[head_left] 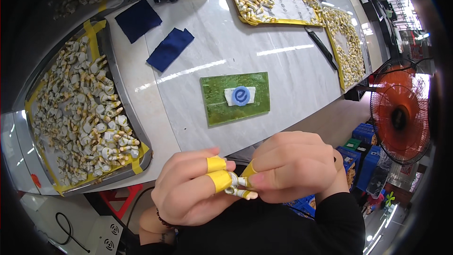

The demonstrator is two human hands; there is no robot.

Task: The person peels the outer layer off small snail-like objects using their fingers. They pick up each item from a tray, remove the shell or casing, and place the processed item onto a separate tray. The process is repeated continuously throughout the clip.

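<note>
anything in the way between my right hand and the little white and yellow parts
Nothing visible blocks it: the thumb of the right hand is up against the small white-and-yellow parts. Only the yellow finger wraps are close by, and they leave the parts exposed.

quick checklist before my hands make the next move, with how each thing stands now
1. Small white-and-yellow pieces held: ok, two show between the left hand and the right hand.
2. Yellow finger wraps on: ok, two on the left hand's fingers, one visible on the right.
3. Full grip on both pieces visible: cannot tell, fingers cover parts of them.
4. Green pad lying on the table: ok, with a blue disc on top.
5. Black long-handled tool apart from the hands: ok, it lies beyond the pad, to the right.
</note>
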